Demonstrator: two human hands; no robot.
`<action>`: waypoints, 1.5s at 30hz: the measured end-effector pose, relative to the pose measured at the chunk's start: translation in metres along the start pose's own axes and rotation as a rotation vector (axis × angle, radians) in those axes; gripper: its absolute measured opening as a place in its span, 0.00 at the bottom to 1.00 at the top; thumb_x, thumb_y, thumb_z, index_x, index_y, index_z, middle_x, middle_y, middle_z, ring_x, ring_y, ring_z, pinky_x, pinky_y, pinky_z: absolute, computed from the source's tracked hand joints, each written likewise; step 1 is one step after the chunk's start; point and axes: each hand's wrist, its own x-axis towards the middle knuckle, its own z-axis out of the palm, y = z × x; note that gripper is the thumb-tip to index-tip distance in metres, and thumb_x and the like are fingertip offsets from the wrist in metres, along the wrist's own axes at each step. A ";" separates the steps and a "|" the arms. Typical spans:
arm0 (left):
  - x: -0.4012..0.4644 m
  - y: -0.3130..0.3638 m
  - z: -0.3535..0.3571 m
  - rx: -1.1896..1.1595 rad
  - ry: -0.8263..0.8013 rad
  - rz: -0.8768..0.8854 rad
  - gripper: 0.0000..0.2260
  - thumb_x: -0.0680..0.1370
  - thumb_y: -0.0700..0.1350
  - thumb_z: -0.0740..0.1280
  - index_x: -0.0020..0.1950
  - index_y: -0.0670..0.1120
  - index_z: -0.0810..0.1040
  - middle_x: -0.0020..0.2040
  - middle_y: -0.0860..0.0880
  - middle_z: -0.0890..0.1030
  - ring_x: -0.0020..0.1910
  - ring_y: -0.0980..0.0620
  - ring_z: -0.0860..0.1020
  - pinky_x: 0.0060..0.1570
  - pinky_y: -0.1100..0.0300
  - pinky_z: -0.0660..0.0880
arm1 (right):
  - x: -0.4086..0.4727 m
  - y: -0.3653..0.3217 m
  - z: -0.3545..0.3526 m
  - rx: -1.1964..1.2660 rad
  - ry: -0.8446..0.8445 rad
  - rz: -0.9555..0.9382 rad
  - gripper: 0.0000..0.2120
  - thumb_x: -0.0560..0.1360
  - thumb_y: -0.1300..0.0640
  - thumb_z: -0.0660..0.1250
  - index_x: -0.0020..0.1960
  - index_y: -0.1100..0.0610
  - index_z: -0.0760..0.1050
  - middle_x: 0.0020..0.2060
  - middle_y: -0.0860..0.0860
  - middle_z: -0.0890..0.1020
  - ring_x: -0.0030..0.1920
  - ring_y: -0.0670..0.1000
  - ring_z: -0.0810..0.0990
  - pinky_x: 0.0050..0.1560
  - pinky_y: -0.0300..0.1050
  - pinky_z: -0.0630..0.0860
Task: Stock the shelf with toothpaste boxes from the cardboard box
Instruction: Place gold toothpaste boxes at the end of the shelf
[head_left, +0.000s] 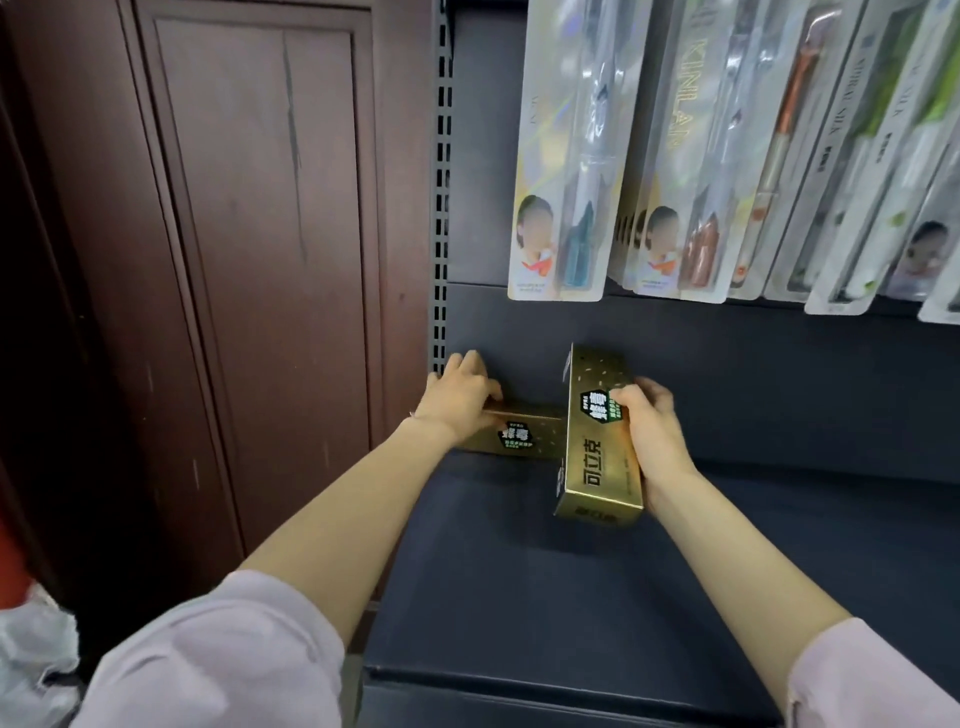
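Pale sleeves (218, 654) lie nearest, both arms reaching onto the dark shelf (519, 597). The left hand (460, 397) grips the far-left end of a gold box (519, 434) lying flat at the shelf's back left corner. The right hand (649, 431) holds a second box (597, 441), pointing near to far, just beside the first. Toothbrush packs (675, 145) hang above.

bare dark shelf (519, 597) beneath hanging toothbrush packs (675, 156), slotted upright (441, 208) hard left
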 end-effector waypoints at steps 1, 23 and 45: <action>-0.002 0.000 0.004 -0.006 0.012 -0.021 0.20 0.74 0.54 0.69 0.64 0.51 0.76 0.61 0.46 0.67 0.65 0.45 0.64 0.63 0.45 0.66 | -0.001 0.000 0.002 0.018 -0.005 0.008 0.21 0.78 0.55 0.60 0.69 0.49 0.61 0.49 0.52 0.78 0.45 0.51 0.79 0.41 0.47 0.77; -0.021 -0.003 -0.067 -0.254 -0.072 0.146 0.28 0.74 0.47 0.71 0.72 0.55 0.67 0.64 0.46 0.73 0.65 0.46 0.71 0.66 0.48 0.68 | 0.012 0.005 0.036 -0.458 0.070 -0.137 0.33 0.72 0.56 0.72 0.70 0.54 0.58 0.66 0.57 0.67 0.64 0.57 0.71 0.60 0.48 0.71; -0.012 0.012 -0.022 -0.009 0.199 -0.011 0.17 0.78 0.38 0.62 0.67 0.49 0.69 0.62 0.46 0.71 0.63 0.44 0.67 0.62 0.50 0.66 | 0.025 0.021 0.038 -1.275 -0.085 -0.470 0.31 0.77 0.59 0.64 0.75 0.49 0.55 0.73 0.51 0.54 0.72 0.55 0.57 0.68 0.53 0.68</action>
